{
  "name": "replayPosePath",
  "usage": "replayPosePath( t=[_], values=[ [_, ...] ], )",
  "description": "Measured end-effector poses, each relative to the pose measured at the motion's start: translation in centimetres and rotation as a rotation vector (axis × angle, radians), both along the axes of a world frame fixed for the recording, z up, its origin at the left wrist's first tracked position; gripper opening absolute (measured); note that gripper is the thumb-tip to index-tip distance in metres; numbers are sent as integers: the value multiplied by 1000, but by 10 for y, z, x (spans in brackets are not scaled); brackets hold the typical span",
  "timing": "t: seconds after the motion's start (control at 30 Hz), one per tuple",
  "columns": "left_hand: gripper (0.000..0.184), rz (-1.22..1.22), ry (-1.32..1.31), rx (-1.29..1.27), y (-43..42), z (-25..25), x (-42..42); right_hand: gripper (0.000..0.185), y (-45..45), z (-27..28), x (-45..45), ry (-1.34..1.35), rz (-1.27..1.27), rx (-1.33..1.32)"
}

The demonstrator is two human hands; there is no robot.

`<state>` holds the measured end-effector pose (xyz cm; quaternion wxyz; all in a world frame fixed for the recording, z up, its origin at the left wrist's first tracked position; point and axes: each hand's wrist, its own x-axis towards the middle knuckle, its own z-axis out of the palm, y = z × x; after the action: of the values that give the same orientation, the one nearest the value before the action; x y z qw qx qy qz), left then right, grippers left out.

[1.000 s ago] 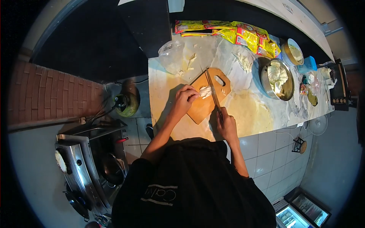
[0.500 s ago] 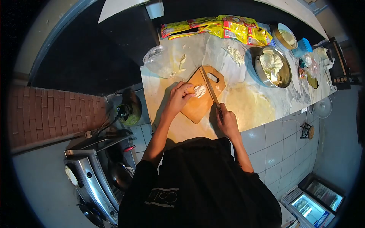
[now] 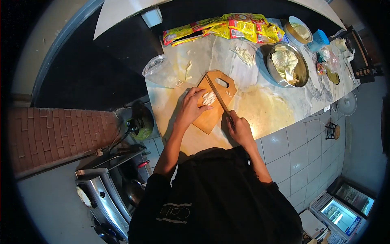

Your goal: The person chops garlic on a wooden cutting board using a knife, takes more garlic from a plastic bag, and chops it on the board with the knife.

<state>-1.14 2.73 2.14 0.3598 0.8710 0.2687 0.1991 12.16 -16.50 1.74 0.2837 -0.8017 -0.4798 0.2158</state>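
In the head view, the wooden cutting board (image 3: pixel 208 122) lies on the marble counter (image 3: pixel 270 106). A small bunch of pale strips (image 3: pixel 209 98) sits around the middle of the board, right at the left grip (image 3: pixel 191 107), whose thumb and fingers bracket it on the near and far sides; whether they press on the strips cannot be told. The right grip (image 3: pixel 240 128), at the board's right edge, is closed around the handle of the knife (image 3: pixel 218 95). Its blade slants across the board, just to the right of the strips. Beyond the board to the right lie loose pale shreds (image 3: pixel 243 56), with a metal bowl (image 3: pixel 302 72) farther right. A clear plastic bag (image 3: pixel 159 72) lies left of the board, and yellow packets (image 3: pixel 243 30) lie well beyond it.
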Motion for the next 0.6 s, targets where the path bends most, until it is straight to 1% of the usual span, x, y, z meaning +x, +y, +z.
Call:
replayPosePath(
  t=[0.1, 0.2, 0.27, 0.33, 0.4, 0.47, 0.6],
  values=[
    [55, -24, 10, -10, 1, -5, 1, 13, 2, 2, 2, 25, -26, 14],
    [51, -25, 2, -49, 0, -9, 0, 12, 4, 4, 2, 28, -7, 24],
    [46, 0, -50, -109, -2, -16, 1, 12, 5, 3, 1, 15, 10, 28],
    [44, -7, -52, -105, -3, -13, 1, 13, 5, 4, -1, 0, 27, 31],
    [42, -12, -55, -104, -4, -10, 1, 14, 5, 6, -2, -12, 35, -25],
    [40, -19, -58, -26, -5, -7, 1, 14, 3, 4, -4, -4, 32, -18],
    [39, -16, -74, -14, -8, -7, 1, 14, 3, 5, -4, 17, 26, 2]
  ],
)
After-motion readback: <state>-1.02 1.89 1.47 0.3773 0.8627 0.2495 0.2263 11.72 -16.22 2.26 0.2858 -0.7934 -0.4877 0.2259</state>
